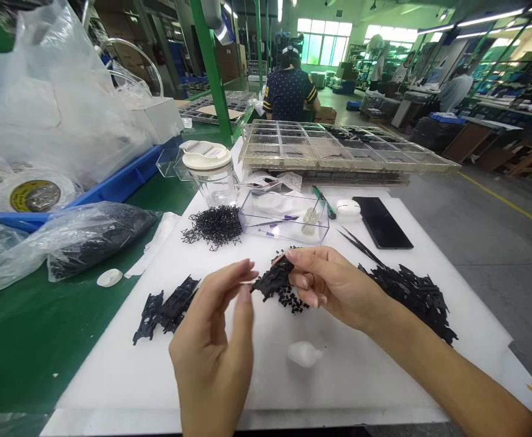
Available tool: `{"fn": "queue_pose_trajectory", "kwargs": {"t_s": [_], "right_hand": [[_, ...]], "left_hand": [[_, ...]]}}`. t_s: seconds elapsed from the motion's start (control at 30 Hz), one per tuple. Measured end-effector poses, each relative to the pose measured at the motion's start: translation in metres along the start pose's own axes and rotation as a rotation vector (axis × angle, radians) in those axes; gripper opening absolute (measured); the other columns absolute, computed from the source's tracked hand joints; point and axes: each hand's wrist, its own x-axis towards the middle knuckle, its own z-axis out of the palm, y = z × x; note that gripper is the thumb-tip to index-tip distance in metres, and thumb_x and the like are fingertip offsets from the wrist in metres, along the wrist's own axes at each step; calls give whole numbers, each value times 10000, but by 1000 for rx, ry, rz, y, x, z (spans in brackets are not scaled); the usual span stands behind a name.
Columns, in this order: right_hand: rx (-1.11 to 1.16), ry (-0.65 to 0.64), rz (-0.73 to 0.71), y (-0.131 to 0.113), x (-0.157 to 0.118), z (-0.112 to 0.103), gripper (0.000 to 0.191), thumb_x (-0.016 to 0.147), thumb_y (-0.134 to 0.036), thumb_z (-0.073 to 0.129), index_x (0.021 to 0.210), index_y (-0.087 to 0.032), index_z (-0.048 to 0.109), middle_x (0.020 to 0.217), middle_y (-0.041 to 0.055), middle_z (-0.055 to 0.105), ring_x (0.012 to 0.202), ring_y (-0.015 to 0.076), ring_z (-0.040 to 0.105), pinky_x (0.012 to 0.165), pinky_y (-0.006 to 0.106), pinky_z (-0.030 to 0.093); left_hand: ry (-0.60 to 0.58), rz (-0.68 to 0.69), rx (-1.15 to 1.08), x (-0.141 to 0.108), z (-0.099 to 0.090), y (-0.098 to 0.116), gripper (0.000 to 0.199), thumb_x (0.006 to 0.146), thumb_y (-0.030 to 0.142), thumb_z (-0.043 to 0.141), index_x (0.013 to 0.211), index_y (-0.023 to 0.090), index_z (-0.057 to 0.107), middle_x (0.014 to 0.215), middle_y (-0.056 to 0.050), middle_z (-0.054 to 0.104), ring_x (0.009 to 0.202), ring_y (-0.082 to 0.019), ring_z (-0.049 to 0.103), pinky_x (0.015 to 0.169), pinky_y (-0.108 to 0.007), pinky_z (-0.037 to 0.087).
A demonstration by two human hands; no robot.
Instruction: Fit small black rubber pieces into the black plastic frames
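Note:
A thin black plastic part (272, 279) with notched edges is pinched between thumb and fingers of my right hand (333, 282), tilted over the white work surface. My left hand (218, 340) is just left of it, thumb and fingers apart, fingertips close to the part's left end; I cannot tell whether they touch it. Below and behind the part lies a heap of tiny black pieces (293, 298), partly hidden by it. Similar black plastic parts lie in a small group (168, 309) at left and a larger pile (414, 300) beyond my right forearm.
Behind my hands are a pile of bent black pieces (215, 224), a clear box (266, 227), a lidded jar (208, 170), tweezers (361, 246), a phone (383, 222) and a compartment tray (347, 152). A white lump (304, 354) lies in front. Another person (290, 88) sits farther back.

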Motion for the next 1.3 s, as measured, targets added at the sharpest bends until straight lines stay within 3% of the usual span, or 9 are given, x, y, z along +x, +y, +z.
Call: {"fn": "queue_pose_trajectory", "kwargs": {"t_s": [0.07,0.13,0.3,0.63,0.8,0.97,1.13,1.3], "right_hand": [[-60,5,-20,0,0,1,450,913,-441,765,644,-136,573,566,-50,567,421,21,524,428,134,361],[-116,2,-28,2,-1,1,471,913,-468,759,630,-135,582,556,-49,563,418,20,519,435,136,367],[-233,-24,-14,4,-1,2,476,906,-498,751,638,-138,593,569,-41,563,428,38,535,443,164,342],[-293,-28,-25,5,-1,4,502,888,-545,749,628,-150,580,550,-43,551,425,49,510,455,197,330],[-331,-38,-34,7,-1,3,507,894,-549,737,615,-160,571,541,-41,546,428,56,500,459,209,317],[-338,-11,-67,5,-3,4,506,896,-542,735,604,-167,563,532,-43,537,424,63,485,469,226,322],[-374,-27,-81,5,-5,5,498,927,-518,707,609,-165,559,538,-44,532,439,60,483,485,223,334],[-393,-21,-91,2,-6,8,500,896,-544,728,612,-171,555,530,-55,522,429,62,469,474,227,348]], "left_hand": [[-77,188,60,0,0,2,386,906,156,734,1267,292,715,1267,-41,694,1182,-246,656,1028,-396,560],[-125,289,75,0,0,1,488,869,82,756,1307,289,699,1274,-49,681,1187,-258,650,1010,-425,573],[-85,383,108,-2,5,-2,450,852,-16,746,1204,264,753,1142,-26,723,1045,-199,688,845,-348,599],[-17,460,114,-5,4,0,392,804,-57,775,1076,225,769,1015,-2,725,907,-147,682,716,-286,576],[-51,412,145,-7,2,3,400,820,-32,770,1072,278,757,1007,29,718,892,-131,678,711,-264,565],[-7,369,141,-11,5,5,445,833,17,779,1158,321,758,1067,18,729,954,-166,688,751,-290,564],[44,315,83,-13,10,10,326,847,48,769,1025,320,796,936,28,741,827,-161,685,670,-290,535],[55,209,-19,-14,12,13,335,835,57,787,1027,330,804,969,26,747,884,-179,687,733,-310,542]]}}
